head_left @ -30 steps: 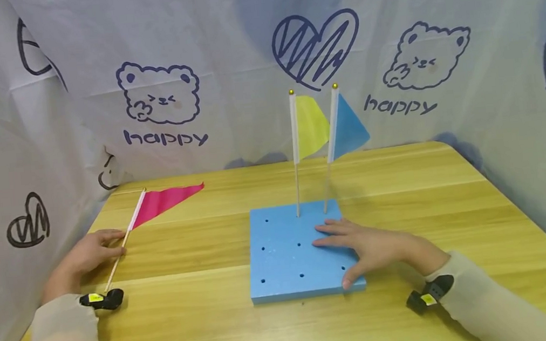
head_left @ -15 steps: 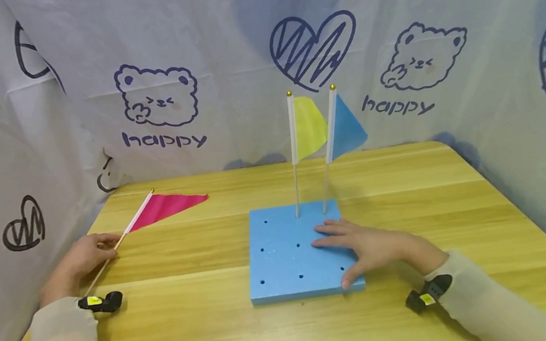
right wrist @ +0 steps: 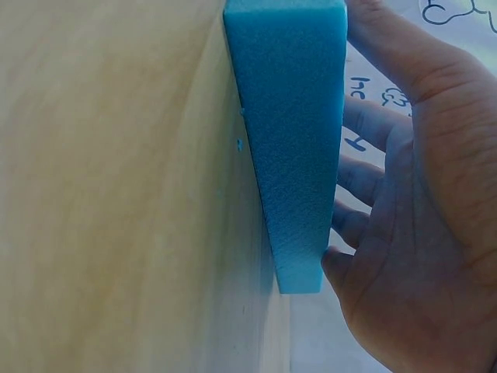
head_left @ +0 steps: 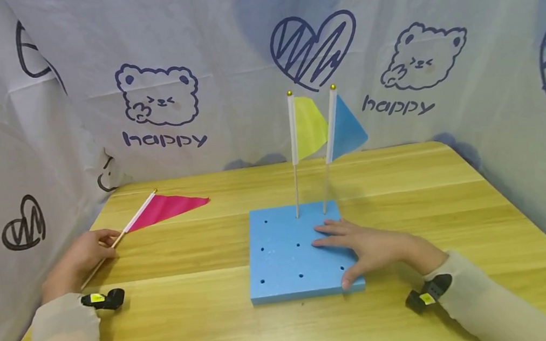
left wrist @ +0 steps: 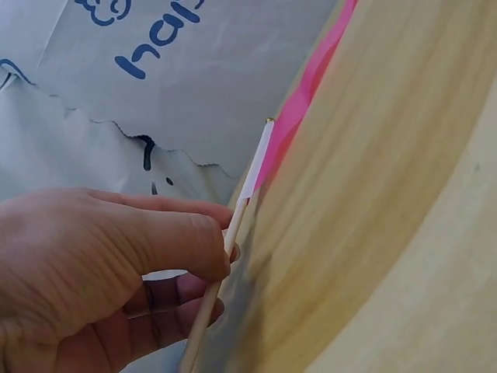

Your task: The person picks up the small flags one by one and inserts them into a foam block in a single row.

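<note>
At the table's left side my left hand [head_left: 87, 255] pinches the wooden stick of a pink triangular flag [head_left: 159, 210] between thumb and fingers. In the left wrist view the flag's stick [left wrist: 203, 315] slants past the thumb, close over the table. My right hand [head_left: 369, 246] rests spread on the right part of a blue foam board [head_left: 281, 262] with several small holes. The right wrist view shows the board's thick edge [right wrist: 291, 116] beside the straight fingers. A yellow flag [head_left: 309, 126] and a blue triangular flag [head_left: 346, 129] stand in the board's back row of holes.
The board lies on a wood-grain table [head_left: 188, 318]. A pale printed curtain [head_left: 236, 87] hangs behind the table and along both sides. A black wrist camera [head_left: 104, 300] sits on the left sleeve, another camera [head_left: 427, 295] on the right.
The pink flag has swung its tip to the right and its stick slants lower in my left hand. The right hand, the board and the standing flags keep their places.
</note>
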Tool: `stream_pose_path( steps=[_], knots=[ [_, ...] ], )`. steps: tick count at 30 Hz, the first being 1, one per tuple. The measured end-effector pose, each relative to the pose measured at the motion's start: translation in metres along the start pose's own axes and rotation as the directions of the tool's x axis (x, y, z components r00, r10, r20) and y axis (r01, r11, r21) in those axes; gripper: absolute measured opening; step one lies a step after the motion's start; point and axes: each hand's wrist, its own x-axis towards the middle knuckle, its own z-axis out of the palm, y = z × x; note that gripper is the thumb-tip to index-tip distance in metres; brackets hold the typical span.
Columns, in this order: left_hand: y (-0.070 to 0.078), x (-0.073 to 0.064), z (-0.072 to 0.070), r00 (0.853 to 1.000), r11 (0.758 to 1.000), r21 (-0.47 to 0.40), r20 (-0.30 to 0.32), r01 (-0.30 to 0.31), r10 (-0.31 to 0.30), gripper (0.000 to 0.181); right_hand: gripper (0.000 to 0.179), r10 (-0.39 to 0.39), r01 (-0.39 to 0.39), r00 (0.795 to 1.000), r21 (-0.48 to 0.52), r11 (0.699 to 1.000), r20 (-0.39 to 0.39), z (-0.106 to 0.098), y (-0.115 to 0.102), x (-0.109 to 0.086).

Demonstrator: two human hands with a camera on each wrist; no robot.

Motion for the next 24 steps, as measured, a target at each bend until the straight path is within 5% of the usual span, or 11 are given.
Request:
stream_pose_path(
  steps=[24],
  knots=[
    [0.024,0.005,-0.014,0.992,0.994,0.025,-0.064,-0.103,0.105,0.045,0.096,0.003,-0.003,1.0,0.006,1.0,-0.005,-0.002,0.001,0.001]
  ],
)
